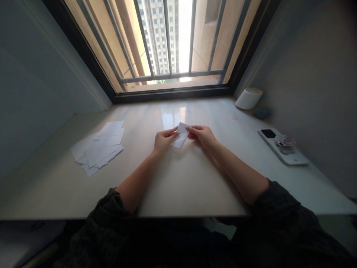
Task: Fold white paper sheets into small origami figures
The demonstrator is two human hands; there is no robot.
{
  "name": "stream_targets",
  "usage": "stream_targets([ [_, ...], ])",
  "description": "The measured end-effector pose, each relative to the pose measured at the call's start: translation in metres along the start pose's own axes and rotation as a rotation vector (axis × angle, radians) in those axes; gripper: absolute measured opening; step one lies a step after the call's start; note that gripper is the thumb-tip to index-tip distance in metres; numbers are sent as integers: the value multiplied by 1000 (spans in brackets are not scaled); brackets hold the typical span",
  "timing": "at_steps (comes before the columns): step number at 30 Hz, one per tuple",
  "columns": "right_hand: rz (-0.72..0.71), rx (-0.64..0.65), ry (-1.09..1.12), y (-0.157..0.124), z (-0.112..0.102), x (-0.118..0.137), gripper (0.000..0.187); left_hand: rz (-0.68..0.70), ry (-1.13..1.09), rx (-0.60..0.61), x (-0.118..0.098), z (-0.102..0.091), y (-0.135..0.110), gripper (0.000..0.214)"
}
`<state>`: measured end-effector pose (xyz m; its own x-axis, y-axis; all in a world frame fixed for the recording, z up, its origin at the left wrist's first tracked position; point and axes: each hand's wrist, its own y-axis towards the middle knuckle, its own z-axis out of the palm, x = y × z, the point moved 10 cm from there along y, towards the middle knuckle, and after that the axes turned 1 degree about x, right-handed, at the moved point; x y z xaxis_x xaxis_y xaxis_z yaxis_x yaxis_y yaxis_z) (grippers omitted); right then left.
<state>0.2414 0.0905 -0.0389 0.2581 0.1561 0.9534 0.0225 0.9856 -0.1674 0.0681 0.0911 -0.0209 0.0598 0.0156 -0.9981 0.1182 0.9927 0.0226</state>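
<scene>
A small white piece of paper (180, 137), narrow and roughly rectangular, is held slantwise between my two hands above the middle of the tabletop. My left hand (164, 140) pinches its left edge between thumb and fingers. On the other side, my right hand (203, 135) grips the upper right edge, with its lower fingers curled under. Whether the paper is folded is hard to make out. To the left lies a loose, overlapping pile of white paper sheets (97, 149), apart from both hands.
The pale, glossy table (178, 186) ends at a straight front edge near my body. A white phone (290, 155) with a round grip lies at the right. Behind it are a white cylindrical object (248, 99) and a dark rounded thing (261, 113). A barred window (173, 93) borders the back.
</scene>
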Motion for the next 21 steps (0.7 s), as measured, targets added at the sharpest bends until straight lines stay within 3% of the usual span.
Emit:
stream_targets([
  [21, -55, -4, -11, 2, 0, 2, 40, 47, 12, 1, -7, 2, -2, 56],
])
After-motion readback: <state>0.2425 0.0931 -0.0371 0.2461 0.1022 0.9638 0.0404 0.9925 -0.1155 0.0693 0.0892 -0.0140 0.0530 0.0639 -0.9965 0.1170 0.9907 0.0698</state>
